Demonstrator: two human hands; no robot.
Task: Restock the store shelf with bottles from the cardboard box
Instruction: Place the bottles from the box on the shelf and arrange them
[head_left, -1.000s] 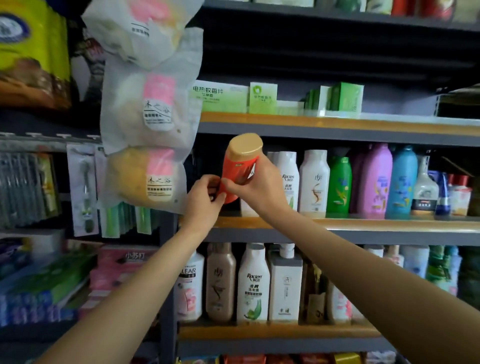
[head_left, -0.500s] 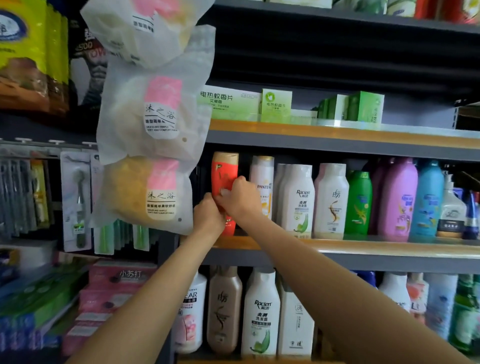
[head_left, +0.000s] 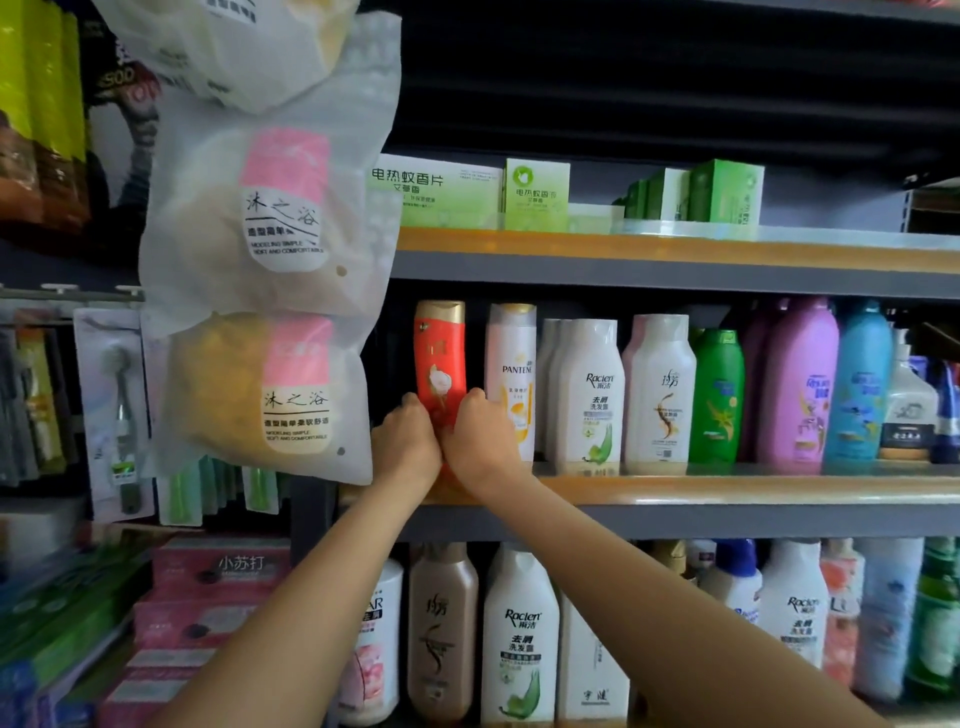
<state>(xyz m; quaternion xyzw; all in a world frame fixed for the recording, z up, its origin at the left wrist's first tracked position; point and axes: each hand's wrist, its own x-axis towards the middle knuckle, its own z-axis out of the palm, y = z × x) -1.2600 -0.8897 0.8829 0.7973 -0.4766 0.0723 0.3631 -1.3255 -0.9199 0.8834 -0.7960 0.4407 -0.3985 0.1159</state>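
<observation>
Two bare forearms reach up from the lower edge. The left hand (head_left: 406, 447) and the right hand (head_left: 480, 441) meet knuckle to knuckle at the front lip of the middle shelf (head_left: 727, 491), fingers curled round the base of the red bottle (head_left: 439, 364) from either side. The bottle stands upright at the shelf's left end, its gold cap above both hands, just beside a white Pantene bottle (head_left: 511, 374). Farther right runs a row of white, green, purple and blue bottles.
</observation>
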